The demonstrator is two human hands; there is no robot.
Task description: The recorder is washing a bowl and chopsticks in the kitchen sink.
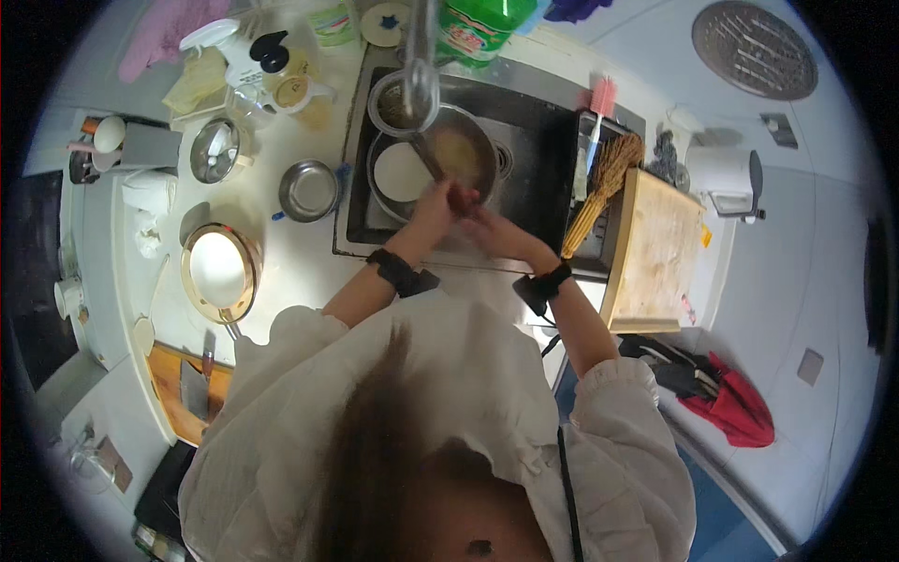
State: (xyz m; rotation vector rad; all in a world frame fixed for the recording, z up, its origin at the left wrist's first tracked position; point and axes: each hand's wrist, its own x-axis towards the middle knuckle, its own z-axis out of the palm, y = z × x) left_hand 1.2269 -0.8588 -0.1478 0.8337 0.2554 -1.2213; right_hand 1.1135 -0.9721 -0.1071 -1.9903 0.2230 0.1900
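Observation:
Both of my hands are close together over the near edge of the black sink (537, 165). My left hand (439, 207) is by a dark, thin handle (427, 158) that slants up towards the faucet (421, 77); blur hides whether its fingers grip it. My right hand (495, 232) reaches in from the right, its blurred fingertips near or against the left hand. Beneath them in the sink lies a large round pan (484, 151) with a white round dish (402, 172) in it. A small clear bowl (390, 105) is beside the faucet.
On the left counter are a steel bowl (309, 190), a pot with a white lid or dish (219, 270) and a steel cup (216, 151). A cleaver (194, 390) lies on a board. Right of the sink are a straw whisk brush (604, 190), a pink bottle brush (602, 98) and a wooden board (657, 253).

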